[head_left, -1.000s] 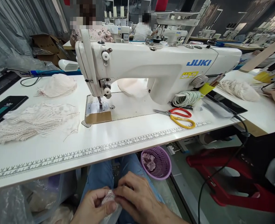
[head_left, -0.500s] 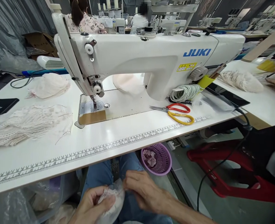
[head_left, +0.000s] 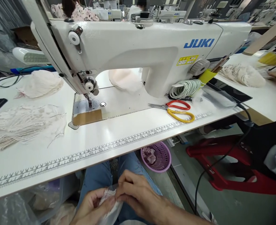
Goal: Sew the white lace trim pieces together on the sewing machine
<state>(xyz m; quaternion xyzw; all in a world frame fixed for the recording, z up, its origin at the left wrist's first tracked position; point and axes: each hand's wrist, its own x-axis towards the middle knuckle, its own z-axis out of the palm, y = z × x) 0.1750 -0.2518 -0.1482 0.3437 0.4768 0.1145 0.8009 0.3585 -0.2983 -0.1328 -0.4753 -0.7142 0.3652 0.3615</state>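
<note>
Blue denim trousers (head_left: 94,179) worn below. Left hand (head_left: 93,207) bare, right hand (head_left: 138,194) bare. Right forearm (head_left: 175,213) bare also.

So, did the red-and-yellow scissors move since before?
No, the scissors haven't shifted either way; they're still beside the same stretch of ruler markings.

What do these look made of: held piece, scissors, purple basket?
Held piece: thin fabric, matte; it looks translucent, fibre unclear.
Scissors: grey metal blades; smooth red and yellow handles, probably plastic-covered.
Purple basket: likely moulded plastic, going by its perforated wall.
</note>
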